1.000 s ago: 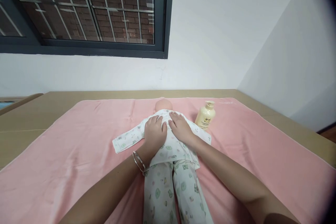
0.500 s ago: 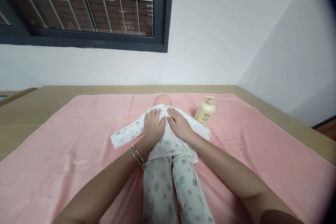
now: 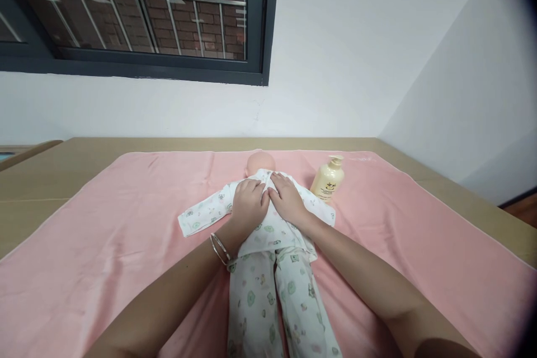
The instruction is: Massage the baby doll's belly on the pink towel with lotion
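Observation:
A baby doll (image 3: 260, 163) lies on a pink cloth (image 3: 126, 207), its bald head at the far end. It wears a white printed top (image 3: 268, 235) and matching trousers (image 3: 255, 296), with both sleeves spread sideways. My left hand (image 3: 250, 204) rests flat on the left of the doll's upper body, fingers pointing toward its head. On the other side lies my right hand (image 3: 287, 198), also flat, its thumb close to or touching the left thumb. The doll's face is not visible. A bangle (image 3: 220, 248) circles my left wrist.
A pale yellow pump bottle (image 3: 328, 179) stands on the cloth just beyond the doll's right-hand sleeve. The cloth covers a tan surface (image 3: 33, 179) that meets a white wall (image 3: 327, 56) at the back. A dark-framed window (image 3: 168, 67) with bars is set in that wall.
My left hand has shifted slightly right and nearer to me, closer to the right hand. My right hand stays almost in place, moving only slightly. The doll and bottle look unmoved.

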`<state>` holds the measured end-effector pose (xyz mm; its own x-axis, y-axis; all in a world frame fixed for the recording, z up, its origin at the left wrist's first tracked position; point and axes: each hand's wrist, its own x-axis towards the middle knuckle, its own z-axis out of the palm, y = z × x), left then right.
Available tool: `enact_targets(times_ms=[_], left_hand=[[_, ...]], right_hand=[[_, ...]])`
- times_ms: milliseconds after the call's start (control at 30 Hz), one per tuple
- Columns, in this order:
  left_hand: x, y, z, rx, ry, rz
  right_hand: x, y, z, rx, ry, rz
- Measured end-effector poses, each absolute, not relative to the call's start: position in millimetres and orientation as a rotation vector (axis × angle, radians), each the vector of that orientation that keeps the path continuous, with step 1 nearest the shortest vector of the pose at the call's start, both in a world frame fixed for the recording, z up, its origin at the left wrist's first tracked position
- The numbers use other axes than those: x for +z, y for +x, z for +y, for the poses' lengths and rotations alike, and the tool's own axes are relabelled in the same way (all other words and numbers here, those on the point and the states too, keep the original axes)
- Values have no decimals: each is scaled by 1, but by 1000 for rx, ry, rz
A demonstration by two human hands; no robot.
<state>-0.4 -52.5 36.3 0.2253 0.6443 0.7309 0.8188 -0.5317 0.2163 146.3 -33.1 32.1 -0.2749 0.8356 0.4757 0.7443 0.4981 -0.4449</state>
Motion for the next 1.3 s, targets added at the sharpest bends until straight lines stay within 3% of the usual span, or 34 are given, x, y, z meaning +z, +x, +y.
enact_targets(times_ms=[200,467,867,1300], left_hand=[[37,0,-57,-1191,-2187,-1525],[33,0,-52,-1139,-2206,-1879],[33,-2,-54,-1301,-2162,-1444],[31,-2,-52,-1287,-2113,-1725]], right_hand=[[39,145,-40,122,-1356,-2115],[45,131,-81,-251,-1392,-2231],[45,151,-29,194,-1329,-2156],[46,133,-69,-180,-1434,-2255]])
